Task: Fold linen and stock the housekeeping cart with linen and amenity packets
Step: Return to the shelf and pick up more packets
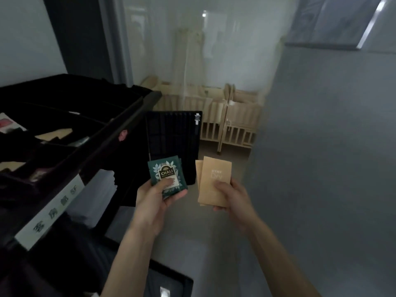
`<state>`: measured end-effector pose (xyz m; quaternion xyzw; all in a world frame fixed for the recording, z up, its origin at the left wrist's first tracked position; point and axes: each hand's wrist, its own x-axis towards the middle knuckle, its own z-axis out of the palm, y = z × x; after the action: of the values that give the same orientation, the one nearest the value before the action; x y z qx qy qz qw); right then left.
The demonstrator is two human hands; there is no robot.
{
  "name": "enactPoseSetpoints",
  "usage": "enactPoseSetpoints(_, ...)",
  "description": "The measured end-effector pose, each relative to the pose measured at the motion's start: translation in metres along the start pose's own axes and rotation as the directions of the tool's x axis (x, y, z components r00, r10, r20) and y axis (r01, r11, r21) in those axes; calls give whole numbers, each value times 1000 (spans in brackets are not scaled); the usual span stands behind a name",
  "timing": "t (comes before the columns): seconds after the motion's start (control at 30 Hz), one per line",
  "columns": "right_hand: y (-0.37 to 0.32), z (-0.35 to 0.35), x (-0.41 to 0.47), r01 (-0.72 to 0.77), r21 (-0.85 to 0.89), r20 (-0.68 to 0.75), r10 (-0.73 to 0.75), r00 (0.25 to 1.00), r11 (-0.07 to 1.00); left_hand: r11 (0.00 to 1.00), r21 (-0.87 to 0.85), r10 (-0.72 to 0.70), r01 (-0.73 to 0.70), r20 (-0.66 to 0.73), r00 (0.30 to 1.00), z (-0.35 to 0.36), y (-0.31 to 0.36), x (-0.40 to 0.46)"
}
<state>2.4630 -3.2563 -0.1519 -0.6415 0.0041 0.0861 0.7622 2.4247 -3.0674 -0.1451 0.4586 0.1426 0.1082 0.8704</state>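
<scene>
My left hand (156,196) pinches green tea packets (166,174) marked CHALI, thumb on the front. My right hand (232,196) holds tan paper packets (214,181), two overlapping, thumb pressed on the top one. Both hands hover over the floor just right of the black housekeeping cart (120,125). The cart's top tray has dividers with a few small packets in its compartments. White folded linen (100,196) lies on a lower shelf of the cart.
A black ribbed panel (173,133) hangs at the cart's right end. Wooden cribs (233,123) stand against the far wall. A black box (171,284) sits on the floor near my left arm. A grey wall runs along the right.
</scene>
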Motion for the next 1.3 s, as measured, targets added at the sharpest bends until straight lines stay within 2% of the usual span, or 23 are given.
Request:
enactPoseSetpoints(0.17,-4,45,86,-34,-16,161,36,986,999,999,-41,23,-31,-181,983,-26,20,70)
enactPoseSetpoints(0.4,16,118,183,-148,0,432,133,892,989,994,-40,78,-102,-392,917,-53,32,122)
enactPoseSetpoints(0.47,21,136,206,-190,17,508,155,847,982,992,-38,87,-117,-458,884,-60,38,131)
enactPoseSetpoints(0.53,28,154,230,-239,9,611,183,770,971,990,-25,105,-139,-530,842,-64,45,138)
enactPoseSetpoints(0.63,33,173,261,-300,-59,713,250,655,952,978,-21,143,-206,-648,748,-65,54,141)
enactPoseSetpoints(0.73,35,188,285,-309,-114,761,283,584,944,966,23,195,-259,-723,662,-61,60,141)
enactPoseSetpoints(0.87,33,201,296,-289,-159,839,284,464,944,947,20,220,-321,-769,600,-45,51,141)
enactPoseSetpoints(1.0,29,215,299,-212,-170,879,245,409,962,940,23,223,-341,-799,559,-38,48,149)
enactPoseSetpoints(1.13,26,227,308,-192,-166,895,229,383,967,940,86,263,-331,-800,539,-42,51,165)
enactPoseSetpoints(1.3,22,244,331,-109,-181,893,209,398,977,940,116,286,-322,-782,553,-58,64,197)
